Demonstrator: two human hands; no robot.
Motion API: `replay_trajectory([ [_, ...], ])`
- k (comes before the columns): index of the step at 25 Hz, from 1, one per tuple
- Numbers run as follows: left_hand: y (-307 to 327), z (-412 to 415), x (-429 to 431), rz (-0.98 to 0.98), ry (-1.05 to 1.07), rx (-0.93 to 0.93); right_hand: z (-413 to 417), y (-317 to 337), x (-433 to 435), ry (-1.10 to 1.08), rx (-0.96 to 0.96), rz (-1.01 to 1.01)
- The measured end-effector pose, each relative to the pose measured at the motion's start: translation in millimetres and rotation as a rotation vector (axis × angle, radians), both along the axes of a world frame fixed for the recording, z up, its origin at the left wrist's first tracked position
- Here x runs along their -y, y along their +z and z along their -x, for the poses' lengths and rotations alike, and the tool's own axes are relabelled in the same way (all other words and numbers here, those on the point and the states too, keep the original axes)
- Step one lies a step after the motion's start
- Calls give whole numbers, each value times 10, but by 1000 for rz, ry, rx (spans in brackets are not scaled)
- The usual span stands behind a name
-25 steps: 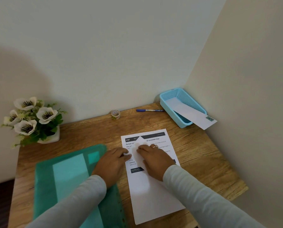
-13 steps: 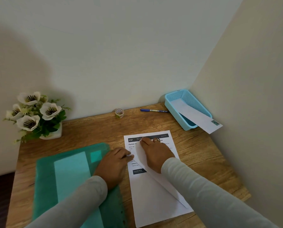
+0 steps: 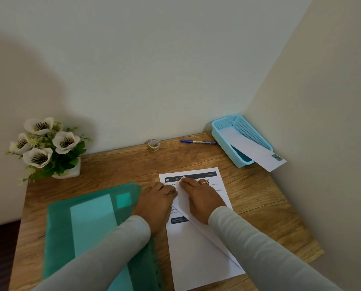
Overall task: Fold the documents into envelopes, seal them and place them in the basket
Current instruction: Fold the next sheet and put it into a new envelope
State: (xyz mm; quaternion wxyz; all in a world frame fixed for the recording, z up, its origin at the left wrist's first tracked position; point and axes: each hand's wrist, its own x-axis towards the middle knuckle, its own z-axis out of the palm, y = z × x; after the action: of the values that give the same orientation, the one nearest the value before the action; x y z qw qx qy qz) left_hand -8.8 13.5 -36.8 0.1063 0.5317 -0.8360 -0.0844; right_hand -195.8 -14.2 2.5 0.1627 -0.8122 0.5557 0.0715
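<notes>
A printed document (image 3: 193, 250) lies on the wooden desk (image 3: 259, 198). A white envelope (image 3: 182, 199) lies slantwise on top of it, its pointed end near the page's dark header. My right hand (image 3: 200, 196) lies flat on the envelope, fingers stretched toward that point. My left hand (image 3: 156, 200) sits at the envelope's left edge, its bent fingers pinching the edge. A light blue basket (image 3: 223, 124) stands in the far right corner with another white envelope (image 3: 253, 150) sticking out over its near rim.
A green plastic folder (image 3: 87, 217) with pale sheets inside lies left of the document, under my left arm. A small tape roll (image 3: 153, 145) and a blue pen (image 3: 196, 141) lie by the back wall. A pot of white flowers (image 3: 47, 143) stands at the far left.
My right hand has slid up along the envelope toward the top of the page. My left hand has stayed at the envelope's left edge.
</notes>
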Motion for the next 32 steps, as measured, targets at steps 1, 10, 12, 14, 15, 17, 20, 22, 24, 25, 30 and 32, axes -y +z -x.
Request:
replay_trajectory([
  [1,5,-5,-2,-1,7,-8,-1,3,12,-8,4,-2],
  [10,-145,-178,-193,76,23,17,-125,54,-126,42,-26,-13],
  [12,-132,-178,-195,77,30,4,-191,29,-243,95,-5,-8],
  [14,-126,-182,-196,59,41,17,-171,3,-252,108,-20,-1],
  [15,-127,-179,-190,57,37,28,-135,6,-183,95,-45,0],
  [17,-124,-173,-187,45,23,40,-51,25,-6,4,-78,-24],
  [20,-51,-167,-164,-8,47,38,-10,40,101,-98,-40,-75],
  [22,35,-106,-101,-51,64,25,-22,28,82,-87,-9,-72],
  [24,101,-6,-12,-88,49,26,-19,12,65,-84,0,-71],
  [25,130,40,31,-85,47,29,-14,1,66,-86,2,-74],
  [30,160,-56,-23,-79,48,17,9,3,45,-82,29,-74],
  [32,132,-149,-125,-92,72,5,6,3,58,-85,12,-71],
])
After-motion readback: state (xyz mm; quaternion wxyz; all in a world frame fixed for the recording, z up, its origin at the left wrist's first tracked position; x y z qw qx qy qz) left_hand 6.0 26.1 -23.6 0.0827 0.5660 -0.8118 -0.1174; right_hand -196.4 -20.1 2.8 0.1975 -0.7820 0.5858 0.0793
